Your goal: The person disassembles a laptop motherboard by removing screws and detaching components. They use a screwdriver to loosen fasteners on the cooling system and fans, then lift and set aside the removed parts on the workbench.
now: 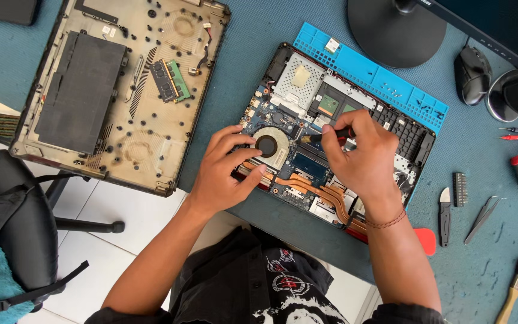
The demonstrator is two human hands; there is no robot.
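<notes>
Left hand: the left hand (223, 171) rests on the near-left part of the opened laptop (337, 135), fingers curled loosely and spread beside the round cooling fan (269, 146); the thumb lies along the laptop's near edge. It steadies the board and grips nothing.

Right hand: the right hand (364, 153) is closed around a small brush (325, 136) with a dark handle, held like a pen; the pale bristle tip points left and meets the board just right of the fan. A thin cord bracelet (386, 221) circles the wrist.

Opened laptop: lies tilted on a blue work mat (373, 72), at the middle of the teal table (253, 66); its circuit board, copper heat pipes (313, 189) and fan are exposed.

Bottom cover: the removed cover (121, 90) lies inside-up to the far left, well apart from the hands, overhanging the table edge.

Tools at right: a bit holder (460, 189), a small knife (445, 215), tweezers (482, 219) and a wooden-handled paintbrush (515, 289) lie on the table, apart from both hands.

Far edge: a monitor stand (397, 33) and a dark mouse (472, 75) sit beyond the mat.

Lower left: a black chair (19, 228) stands beside the table.
</notes>
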